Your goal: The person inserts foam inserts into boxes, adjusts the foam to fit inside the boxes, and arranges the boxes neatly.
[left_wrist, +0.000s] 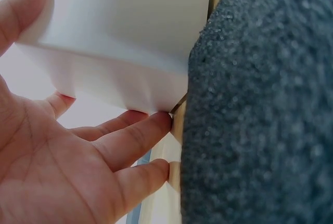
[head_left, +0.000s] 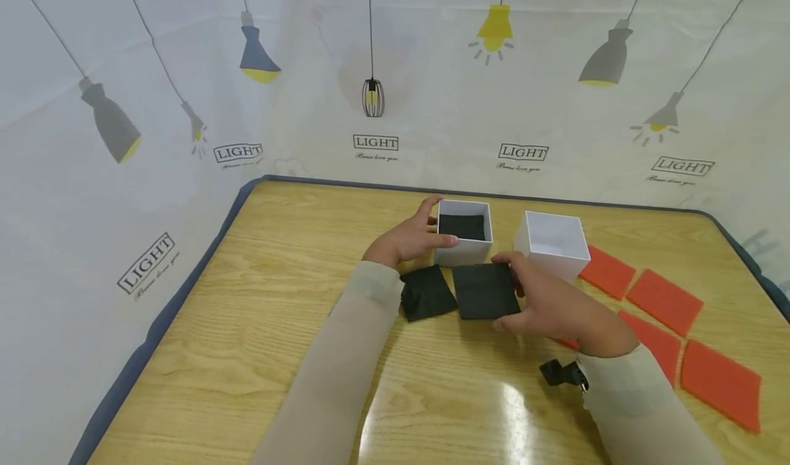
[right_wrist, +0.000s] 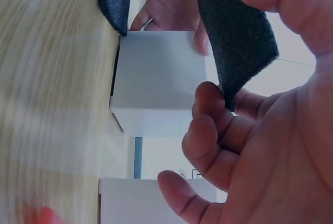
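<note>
My left hand [head_left: 407,240] grips a white open-topped box [head_left: 464,254], thumb on the near rim and fingers along the left side and back. Inside that box lies a black felt square [head_left: 461,227]. Between right thumb and fingers, my right hand [head_left: 549,307] pinches another black felt square [head_left: 486,291] just in front of the box; in the right wrist view this square [right_wrist: 237,42] is raised and tilted. One more black square [head_left: 432,293] lies on the table near the left wrist, and it fills the right side of the left wrist view as dark, grainy felt [left_wrist: 265,109].
A second white box [head_left: 549,263] stands right of the first, with no felt visible inside. Several red felt squares [head_left: 666,300] lie on the wooden table [head_left: 247,314] at the right, one partly hidden under the right forearm. A printed curtain [head_left: 432,53] hangs behind the table's far edge.
</note>
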Demonstrator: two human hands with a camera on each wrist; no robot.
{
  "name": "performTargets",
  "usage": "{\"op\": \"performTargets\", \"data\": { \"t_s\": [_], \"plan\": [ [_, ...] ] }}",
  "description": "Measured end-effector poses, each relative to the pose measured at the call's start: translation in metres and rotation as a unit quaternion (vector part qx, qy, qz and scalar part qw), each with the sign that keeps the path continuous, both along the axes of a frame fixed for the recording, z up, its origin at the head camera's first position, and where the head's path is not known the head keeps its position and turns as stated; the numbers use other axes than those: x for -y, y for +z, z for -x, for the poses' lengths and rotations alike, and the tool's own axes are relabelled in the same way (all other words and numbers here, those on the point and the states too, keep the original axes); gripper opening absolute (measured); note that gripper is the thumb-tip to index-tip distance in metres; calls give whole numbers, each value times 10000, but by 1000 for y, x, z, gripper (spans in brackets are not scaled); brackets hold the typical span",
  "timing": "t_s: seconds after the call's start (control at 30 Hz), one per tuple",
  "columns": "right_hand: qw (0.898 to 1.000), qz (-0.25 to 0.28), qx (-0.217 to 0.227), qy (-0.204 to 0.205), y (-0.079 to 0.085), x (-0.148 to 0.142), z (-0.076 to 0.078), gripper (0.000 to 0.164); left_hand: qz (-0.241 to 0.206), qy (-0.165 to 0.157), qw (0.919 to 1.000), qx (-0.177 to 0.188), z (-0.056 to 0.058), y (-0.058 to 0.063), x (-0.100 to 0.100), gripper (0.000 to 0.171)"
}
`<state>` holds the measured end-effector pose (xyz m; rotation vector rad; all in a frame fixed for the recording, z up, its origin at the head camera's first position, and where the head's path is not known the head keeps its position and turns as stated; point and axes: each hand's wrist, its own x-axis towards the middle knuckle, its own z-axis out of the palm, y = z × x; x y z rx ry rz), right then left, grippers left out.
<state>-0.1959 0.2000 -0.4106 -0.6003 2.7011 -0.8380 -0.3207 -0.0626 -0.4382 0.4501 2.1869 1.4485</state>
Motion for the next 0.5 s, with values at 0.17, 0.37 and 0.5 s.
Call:
{"op": "performTargets", "data": {
  "t_s": [0.17, 0.37, 0.5],
  "plan": [
    [9999, 80, -138, 37, 6, 2, -2, 92, 36, 4, 10000, -42, 1, -1, 0, 104],
    [9997, 145, -216, -6, 12, 4, -1, 93, 109, 30, 9999, -79, 2, -3, -1, 105],
    [9988, 357, -320, 106, 19, 6, 3, 94, 187, 21, 9997, -134, 2, -3, -1, 104]
  ]
}}
